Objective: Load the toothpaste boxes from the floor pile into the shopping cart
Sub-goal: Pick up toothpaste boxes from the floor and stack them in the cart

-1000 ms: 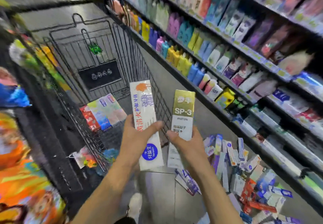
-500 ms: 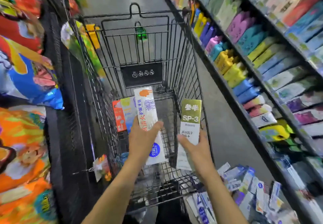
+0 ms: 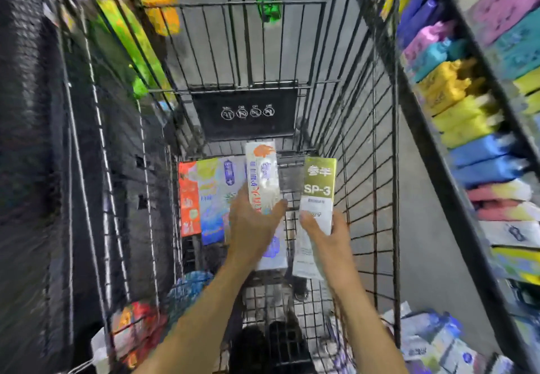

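Both my hands reach down inside the black wire shopping cart (image 3: 371,169). My left hand (image 3: 251,227) grips a long white toothpaste box (image 3: 263,178) with an orange mark at its top end. My right hand (image 3: 327,233) holds a white box with a gold SP-3 top (image 3: 319,186). The two boxes stand side by side, pointing away from me, above the cart floor. Several colourful boxes (image 3: 204,198) lie flat in the cart's far left corner. Part of the floor pile of toothpaste boxes (image 3: 432,341) shows at the lower right, outside the cart.
A black sign panel (image 3: 245,113) hangs on the cart's far wall. Shelves of colourful packages (image 3: 467,105) run along the right, close to the cart. Dark racks with bright bags (image 3: 137,327) stand on the left. Grey aisle floor (image 3: 420,198) lies between cart and shelves.
My view has swung from the pile to straight over the cart. Both hands with their boxes have moved forward and down into the basket.
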{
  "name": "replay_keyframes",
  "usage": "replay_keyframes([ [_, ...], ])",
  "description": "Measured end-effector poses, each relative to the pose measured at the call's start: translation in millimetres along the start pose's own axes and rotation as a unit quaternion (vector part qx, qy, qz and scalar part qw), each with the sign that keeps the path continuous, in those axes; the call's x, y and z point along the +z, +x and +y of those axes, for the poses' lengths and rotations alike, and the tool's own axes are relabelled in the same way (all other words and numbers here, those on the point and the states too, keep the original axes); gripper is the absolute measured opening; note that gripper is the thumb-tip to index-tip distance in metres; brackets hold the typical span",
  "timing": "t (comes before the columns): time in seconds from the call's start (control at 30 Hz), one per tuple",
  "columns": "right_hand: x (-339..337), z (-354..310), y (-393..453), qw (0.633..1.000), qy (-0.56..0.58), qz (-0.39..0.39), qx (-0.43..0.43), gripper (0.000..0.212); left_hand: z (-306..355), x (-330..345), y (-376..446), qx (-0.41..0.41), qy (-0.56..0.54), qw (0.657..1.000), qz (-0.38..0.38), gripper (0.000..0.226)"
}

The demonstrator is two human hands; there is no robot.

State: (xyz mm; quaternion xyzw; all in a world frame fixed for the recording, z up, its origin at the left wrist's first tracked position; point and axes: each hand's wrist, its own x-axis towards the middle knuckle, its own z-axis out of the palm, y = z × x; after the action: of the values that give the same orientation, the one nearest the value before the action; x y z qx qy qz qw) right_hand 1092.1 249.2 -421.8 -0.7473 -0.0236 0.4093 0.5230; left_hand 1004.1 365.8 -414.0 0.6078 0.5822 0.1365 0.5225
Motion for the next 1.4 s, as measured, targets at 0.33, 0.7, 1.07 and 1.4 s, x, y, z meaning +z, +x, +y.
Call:
replay_keyframes([
  [0.33, 20, 60, 75, 0.999, -0.028, 0.028, 0.005, 0.031, -64, 60, 82, -0.042, 0.061, 0.997, -0.007, 0.048],
  [0.7, 12, 74, 80, 0.997, 0.020, 0.059, 0.044, 0.027, -65, 87, 102, -0.048, 0.154, 0.987, -0.002, 0.048],
  [1.07, 12, 75, 86, 0.997, 0.017, 0.038, 0.063, 0.031, -74, 91, 119, -0.009, 0.294, 0.956, -0.010, 0.083],
  [1.4, 14, 71, 93, 0.996, 0.041, 0.035, 0.077, 0.030, -111, 76, 130, 0.135, 0.424, 0.895, 0.048, 0.111],
])
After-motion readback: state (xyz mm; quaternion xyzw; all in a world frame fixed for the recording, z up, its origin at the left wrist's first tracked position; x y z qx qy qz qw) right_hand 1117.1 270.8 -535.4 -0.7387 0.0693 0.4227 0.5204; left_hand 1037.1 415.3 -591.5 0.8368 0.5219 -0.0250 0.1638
